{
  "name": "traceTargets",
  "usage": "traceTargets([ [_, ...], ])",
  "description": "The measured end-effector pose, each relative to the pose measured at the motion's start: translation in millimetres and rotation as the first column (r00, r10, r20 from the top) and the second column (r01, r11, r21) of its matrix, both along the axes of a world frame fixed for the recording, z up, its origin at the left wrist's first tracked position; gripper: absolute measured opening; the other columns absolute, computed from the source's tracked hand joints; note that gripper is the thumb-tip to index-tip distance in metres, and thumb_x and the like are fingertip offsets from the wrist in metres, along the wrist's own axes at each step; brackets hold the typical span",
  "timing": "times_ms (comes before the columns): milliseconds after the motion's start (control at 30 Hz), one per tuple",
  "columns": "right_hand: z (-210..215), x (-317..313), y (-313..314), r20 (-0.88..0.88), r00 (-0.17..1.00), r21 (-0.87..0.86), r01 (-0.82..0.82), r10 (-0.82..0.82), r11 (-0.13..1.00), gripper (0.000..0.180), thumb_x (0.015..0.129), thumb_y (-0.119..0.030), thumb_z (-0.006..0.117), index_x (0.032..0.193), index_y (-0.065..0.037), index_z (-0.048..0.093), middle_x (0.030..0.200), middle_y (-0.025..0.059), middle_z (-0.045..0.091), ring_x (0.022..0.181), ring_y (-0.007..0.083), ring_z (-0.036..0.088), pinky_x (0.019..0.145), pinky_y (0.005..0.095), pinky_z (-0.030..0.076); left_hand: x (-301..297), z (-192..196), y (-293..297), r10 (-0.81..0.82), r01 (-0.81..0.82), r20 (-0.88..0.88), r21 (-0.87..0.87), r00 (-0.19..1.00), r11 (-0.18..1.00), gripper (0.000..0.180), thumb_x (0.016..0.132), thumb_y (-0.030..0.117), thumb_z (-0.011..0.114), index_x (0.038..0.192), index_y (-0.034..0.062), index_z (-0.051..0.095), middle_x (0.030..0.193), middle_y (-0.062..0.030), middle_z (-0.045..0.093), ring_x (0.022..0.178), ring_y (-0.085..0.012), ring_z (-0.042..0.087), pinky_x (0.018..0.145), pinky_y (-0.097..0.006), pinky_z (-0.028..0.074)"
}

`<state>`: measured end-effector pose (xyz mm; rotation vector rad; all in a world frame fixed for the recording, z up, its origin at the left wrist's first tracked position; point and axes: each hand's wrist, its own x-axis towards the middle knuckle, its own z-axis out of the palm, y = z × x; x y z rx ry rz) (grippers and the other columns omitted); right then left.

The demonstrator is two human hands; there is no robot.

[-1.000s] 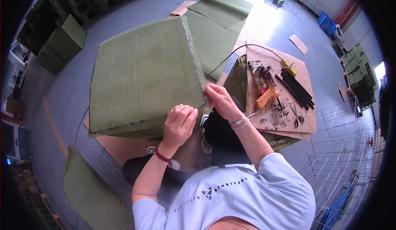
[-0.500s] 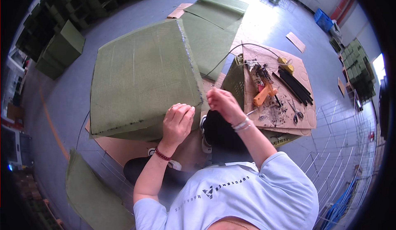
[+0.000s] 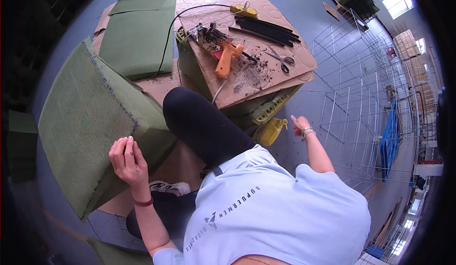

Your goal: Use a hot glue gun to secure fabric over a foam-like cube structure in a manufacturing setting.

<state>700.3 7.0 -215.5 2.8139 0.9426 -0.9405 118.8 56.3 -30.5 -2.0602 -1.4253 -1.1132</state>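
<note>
Left hand: the left hand (image 3: 127, 159) lay flat, fingers spread a little, on the lower edge of the green felt-covered box (image 3: 90, 122); it pressed on the covering and gripped nothing.
Right hand: the right hand (image 3: 300, 125) was stretched out low to the person's right, fingers loosely open and holding nothing, just beside the yellow bottle (image 3: 270, 131).
Box, look: one large olive-green box, its faces covered in coarse felt with a faint grid showing, and a frayed darker seam running along the top corner.
Box, place: it stood tilted on the floor at the person's left, touching the black-trousered knee (image 3: 199, 122), with its near corner under the left hand.
Bottle: one, small and yellow with a nozzle, lying on the floor against the foot of the cardboard-topped stand (image 3: 247, 75).
Glue gun: one, orange (image 3: 224, 58), lying on the cardboard, with a black cable running from that spot toward the top of the view.
Scissors: one pair (image 3: 281, 63), lying on the cardboard to the right of the glue gun.
Black sticks: one bundle (image 3: 266, 27) at the far side of the cardboard; their number could not be counted.
Felt sheets: two flat green sheets (image 3: 137, 32) lay on the floor beyond the box.
Wire frames: several grid panels (image 3: 361, 103) stood to the right; an exact count could not be made.
</note>
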Motion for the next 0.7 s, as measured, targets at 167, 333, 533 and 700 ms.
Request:
traceTargets([
  [167, -67, -12, -19, -0.514, 0.847, 0.105, 0.221, -0.137, 0.97, 0.066, 0.088, -0.064, 0.044, 0.089, 0.0, 0.06, 0.072, 0.0083, 0.063, 0.056, 0.0173, 0.062, 0.048, 0.0279, 0.05, -4, 7, -10, 0.037, -0.037, 0.002, -0.016, 0.999, 0.999, 0.012, 0.08, 0.0, 0.066, 0.092, -0.0007, 0.067, 0.093, -0.0118, 0.062, 0.087, -0.0285, 0.061, 0.078, -0.04, 0.051],
  [333, -93, 14, -30, -0.586, 0.768, 0.146, 0.414, -0.259, 0.898, 0.06, 0.084, -0.065, 0.05, 0.075, -0.007, 0.06, 0.055, -0.0015, 0.052, 0.04, 0.0099, 0.046, 0.036, 0.0252, 0.037, 6, 4, 0, -0.012, 0.014, 0.076, -0.025, 0.997, 1.0, 0.013, 0.077, -0.001, 0.068, 0.09, 0.0015, 0.067, 0.092, -0.0108, 0.061, 0.086, -0.0278, 0.061, 0.079, -0.039, 0.051],
  [533, -83, 6, 0, -0.231, 0.967, 0.07, 0.122, -0.103, 0.99, 0.056, 0.085, -0.056, 0.058, 0.072, -0.002, 0.064, 0.054, 0.0027, 0.055, 0.041, 0.0135, 0.049, 0.038, 0.0295, 0.039, 2, 18, -15, 0.001, 0.015, 0.149, -0.103, 0.989, 0.995, 0.017, 0.076, -0.003, 0.067, 0.093, 0.0009, 0.066, 0.094, -0.0101, 0.062, 0.088, -0.0277, 0.06, 0.079, -0.037, 0.051],
  [700, -25, 18, 66, -0.043, 0.96, 0.691, -0.172, 0.278, 0.702, 0.029, 0.092, -0.026, 0.057, 0.082, 0.0, 0.067, 0.058, 0.005, 0.061, 0.048, 0.0151, 0.058, 0.047, 0.028, 0.047, 13, 39, -28, -0.072, 0.205, 0.505, -0.213, 0.86, 0.955, 0.019, 0.079, -0.003, 0.064, 0.098, -0.0006, 0.066, 0.099, -0.01, 0.063, 0.092, -0.024, 0.061, 0.082, -0.032, 0.049],
])
